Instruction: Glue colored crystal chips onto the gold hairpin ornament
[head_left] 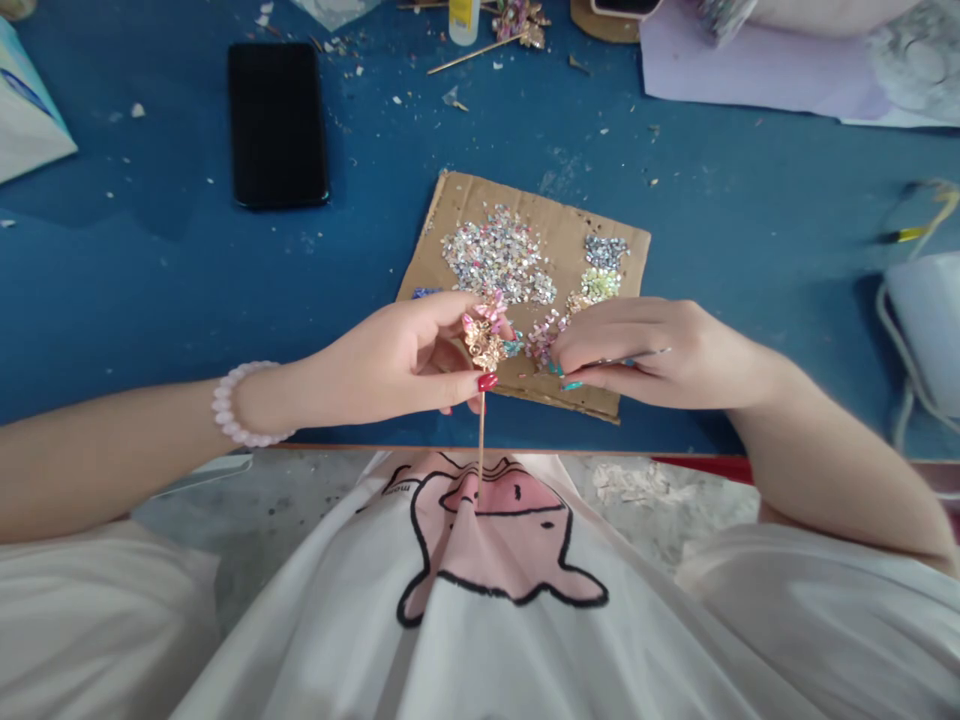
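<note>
My left hand is closed on a gold hairpin, whose ornate top carries pink pieces. The pin's thin stick points down toward my shirt. My right hand pinches a slim metal tool like tweezers, its tip low over the cardboard. Beneath both hands lies a cardboard sheet with small piles of rhinestones. The biggest pile is silvery rhinestones; dark blue-grey ones, yellow-green ones and pink ones sit at the right. My fingers partly hide the nearer piles.
A black phone-like slab lies on the blue table. Behind the cardboard are a small bottle and another ornate hairpin. A purple sheet is at the back right, beside a person's arm. A white device with a cord stands right.
</note>
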